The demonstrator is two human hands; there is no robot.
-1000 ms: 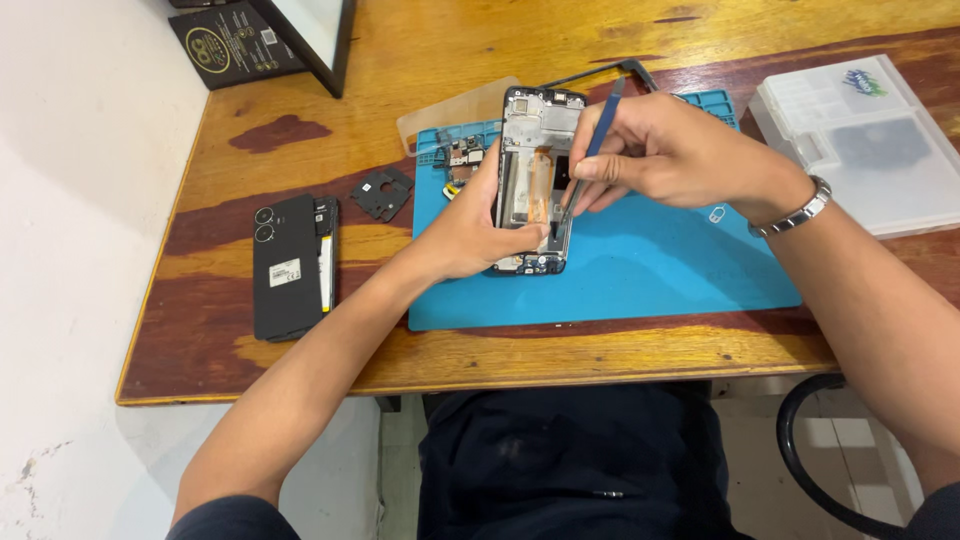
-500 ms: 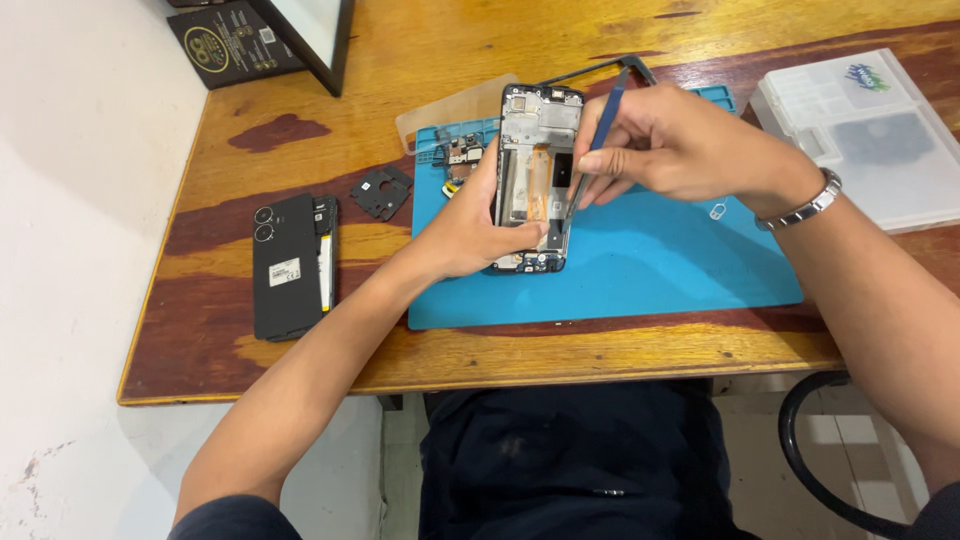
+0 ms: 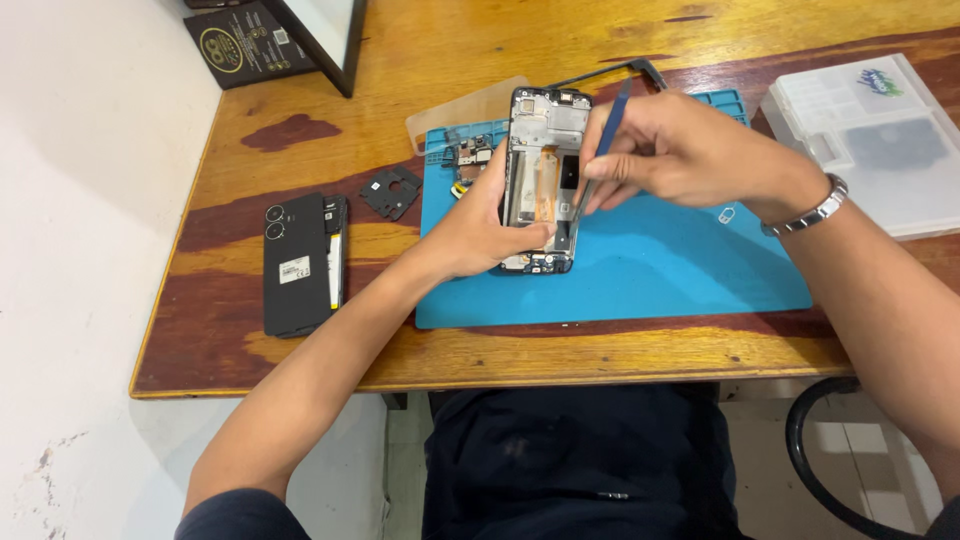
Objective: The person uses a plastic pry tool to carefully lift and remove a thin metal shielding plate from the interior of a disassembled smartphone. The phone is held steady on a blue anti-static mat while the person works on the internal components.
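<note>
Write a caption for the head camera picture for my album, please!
Left hand steadies an opened phone on a blue mat while right hand works a blue tool inside it.

Our left hand (image 3: pixel 478 225) curled, thumb pressing inward, forearm angled up from lower left. Our right hand (image 3: pixel 680 150) pinched, fingers bunched, wrist raised.

One head-worn camera looks steeply down and forward from above the seated person's lap onto the table (image 3: pixel 300 350). It sits close, at arm's reach: both forearms enter from the bottom edge, the table's far edge is cut off, and pale floor shows left.
</note>
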